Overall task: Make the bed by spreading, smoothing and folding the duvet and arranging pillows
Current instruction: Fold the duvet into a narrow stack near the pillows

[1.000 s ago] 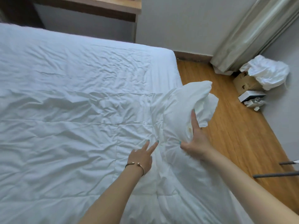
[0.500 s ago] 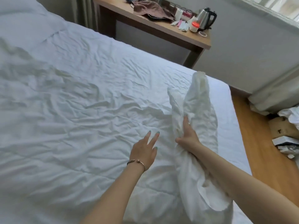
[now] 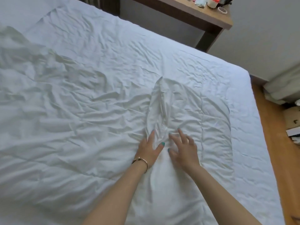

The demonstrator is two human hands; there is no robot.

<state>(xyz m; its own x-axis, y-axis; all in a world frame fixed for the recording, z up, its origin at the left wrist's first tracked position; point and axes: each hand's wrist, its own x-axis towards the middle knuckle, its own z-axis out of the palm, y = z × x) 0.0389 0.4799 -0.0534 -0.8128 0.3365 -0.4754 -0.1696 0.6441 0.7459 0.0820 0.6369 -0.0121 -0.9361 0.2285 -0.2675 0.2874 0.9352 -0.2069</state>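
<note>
A white, wrinkled duvet [image 3: 78,111] covers most of the bed [image 3: 253,143]. Its corner flap [image 3: 162,101] lies folded back onto the bed's middle, forming a long ridge. My left hand [image 3: 150,151], with a bracelet on the wrist, rests flat on the duvet just left of that ridge, fingers straight. Just to its right, my right hand [image 3: 184,150] lies with spread fingers on the folded part. Neither hand grips any cloth. A pillow edge [image 3: 19,12] shows at the top left.
A wooden desk [image 3: 203,18] with small items stands beyond the bed's far side. Wooden floor [image 3: 279,159] runs along the bed's right edge, with a curtain hem [image 3: 284,88] and boxes [image 3: 292,124] against the wall.
My right hand has let go of the lifted duvet corner, which now lies flat on the bed. Both hands rest on the fabric. The view has shifted left and down.
</note>
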